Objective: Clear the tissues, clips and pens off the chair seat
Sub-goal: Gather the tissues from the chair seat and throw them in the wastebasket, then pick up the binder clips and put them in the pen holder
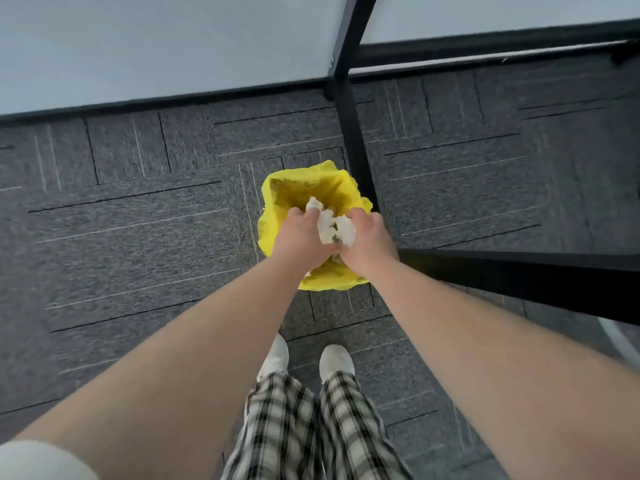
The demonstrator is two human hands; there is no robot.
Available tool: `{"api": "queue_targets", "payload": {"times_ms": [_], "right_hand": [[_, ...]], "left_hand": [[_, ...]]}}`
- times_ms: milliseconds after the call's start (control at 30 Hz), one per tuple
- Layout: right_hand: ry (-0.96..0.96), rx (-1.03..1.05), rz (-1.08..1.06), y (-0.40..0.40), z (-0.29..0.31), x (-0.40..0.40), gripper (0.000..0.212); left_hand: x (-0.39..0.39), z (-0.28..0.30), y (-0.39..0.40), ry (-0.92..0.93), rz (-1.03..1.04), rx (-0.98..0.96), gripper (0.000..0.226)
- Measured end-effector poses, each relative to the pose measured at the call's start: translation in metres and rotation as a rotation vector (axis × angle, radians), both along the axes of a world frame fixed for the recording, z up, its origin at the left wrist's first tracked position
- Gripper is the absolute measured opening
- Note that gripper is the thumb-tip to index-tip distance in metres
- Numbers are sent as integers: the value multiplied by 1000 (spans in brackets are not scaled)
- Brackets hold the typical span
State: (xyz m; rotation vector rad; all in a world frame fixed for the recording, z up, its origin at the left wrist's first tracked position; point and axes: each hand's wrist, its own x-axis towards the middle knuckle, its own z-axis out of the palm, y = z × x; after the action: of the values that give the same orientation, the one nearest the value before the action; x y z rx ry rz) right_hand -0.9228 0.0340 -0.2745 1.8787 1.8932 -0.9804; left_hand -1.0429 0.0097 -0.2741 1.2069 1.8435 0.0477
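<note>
Step in hand, as judged: disposal of tissues. Both hands are held together directly over the bin, which is lined with a yellow bag and stands on the carpet just beside a black table leg.

Left hand: closed round the wad, fingers curled over its top. Right hand: likewise closed on it from the other side. The tissues are pressed between the two hands, above the bin mouth, not yet inside.

Next move, as judged: part the hands and let the wad drop. Loose scraps may cling to the fingers or fall outside the rim, so the hands should stay centred over the opening.

Counts:
- hands: 2
- bins: 1
- tissues: one crumpled white mass; number of sheets cannot be told
- clips: 0 in view
- pens: 0 in view
- chair seat: not in view, so what is left on it cannot be told
</note>
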Motion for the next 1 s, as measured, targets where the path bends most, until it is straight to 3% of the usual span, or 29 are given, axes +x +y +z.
{"api": "queue_targets", "payload": {"times_ms": [133,400,733,1000], "right_hand": [[34,-47,-24,0,3,2,74],[-14,-67,113,-7,35,9,78],[6,-87,187,-55,133,49,82],[14,-76,98,-115,181,124,79]], "left_hand": [[-6,-1,1,-10,-78,-11,79],[-20,32,2,140,-336,-187,106],[-18,125,-11,292,-612,-222,117],[56,191,-42,402,-814,-198,113]]}}
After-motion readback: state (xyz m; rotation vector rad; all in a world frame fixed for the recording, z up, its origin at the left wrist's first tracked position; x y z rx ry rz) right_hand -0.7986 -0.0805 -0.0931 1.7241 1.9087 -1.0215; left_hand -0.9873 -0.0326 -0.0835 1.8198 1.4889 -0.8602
